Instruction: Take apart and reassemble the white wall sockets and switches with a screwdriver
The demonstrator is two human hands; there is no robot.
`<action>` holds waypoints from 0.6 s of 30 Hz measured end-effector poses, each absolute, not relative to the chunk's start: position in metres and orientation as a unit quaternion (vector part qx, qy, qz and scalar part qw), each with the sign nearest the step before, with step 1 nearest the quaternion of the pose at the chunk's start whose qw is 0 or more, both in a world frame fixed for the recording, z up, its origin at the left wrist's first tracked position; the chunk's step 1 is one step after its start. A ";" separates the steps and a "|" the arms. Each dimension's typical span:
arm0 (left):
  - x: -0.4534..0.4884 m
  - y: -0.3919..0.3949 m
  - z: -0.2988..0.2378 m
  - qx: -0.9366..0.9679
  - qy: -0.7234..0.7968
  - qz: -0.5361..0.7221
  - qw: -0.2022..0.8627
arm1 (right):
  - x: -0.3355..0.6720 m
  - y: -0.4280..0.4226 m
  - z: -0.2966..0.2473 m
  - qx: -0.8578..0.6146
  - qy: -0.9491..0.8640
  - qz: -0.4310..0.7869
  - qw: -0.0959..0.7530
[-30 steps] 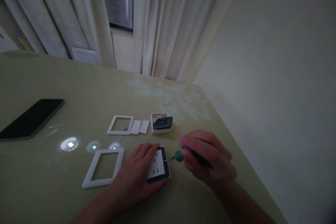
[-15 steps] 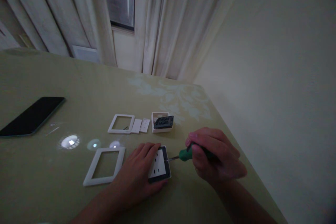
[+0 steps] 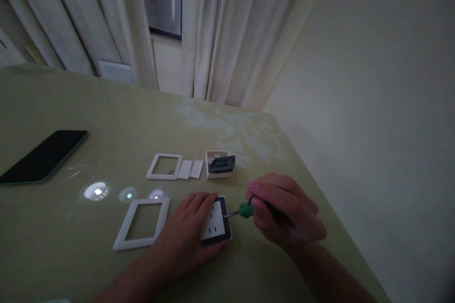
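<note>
Near the front of the table lies a wall socket [image 3: 217, 226], its slotted white face inside a dark border. My left hand [image 3: 190, 225] is closed around its left side, fingers over the top and thumb along the near edge, hiding part of the face. A green-handled screwdriver [image 3: 246, 209] is gripped in my right hand [image 3: 286, 208]. Its metal shaft points left, the tip at the socket's right border; whether it sits in a screw is too small to tell. Just left of my left hand rests a white rectangular frame [image 3: 130, 225].
Farther back are a second white frame [image 3: 152, 166], two small white plates [image 3: 185, 169] and a white box [image 3: 209, 173] with a dark part [image 3: 222, 164] leaning in it. A black tablet-like slab [image 3: 44, 156] lies at left. The wall [image 3: 373, 128] borders the table's right edge.
My right hand and the screwdriver handle have shifted slightly left, toward the socket. The tip stays at the socket's right border, and my left hand keeps its hold.
</note>
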State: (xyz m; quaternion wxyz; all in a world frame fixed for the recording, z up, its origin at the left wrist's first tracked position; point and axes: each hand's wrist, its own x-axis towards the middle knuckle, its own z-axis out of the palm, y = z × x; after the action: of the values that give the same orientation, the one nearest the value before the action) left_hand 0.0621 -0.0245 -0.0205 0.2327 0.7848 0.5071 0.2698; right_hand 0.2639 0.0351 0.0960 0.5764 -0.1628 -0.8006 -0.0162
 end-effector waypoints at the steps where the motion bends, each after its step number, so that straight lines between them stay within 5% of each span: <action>1: 0.062 -0.024 -0.020 0.785 0.507 0.268 0.234 | 0.264 0.035 0.096 -0.156 -0.803 -0.020 0.576; 18: 0.061 -0.024 -0.020 0.794 0.490 0.276 0.230 | 0.268 0.029 0.099 -0.110 -0.842 -0.051 0.526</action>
State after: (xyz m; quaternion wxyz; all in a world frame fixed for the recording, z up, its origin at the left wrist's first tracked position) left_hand 0.0613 -0.0245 -0.0202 0.2296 0.7945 0.4900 0.2758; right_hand 0.2677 0.0286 0.0994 0.5261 -0.1096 -0.8418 -0.0507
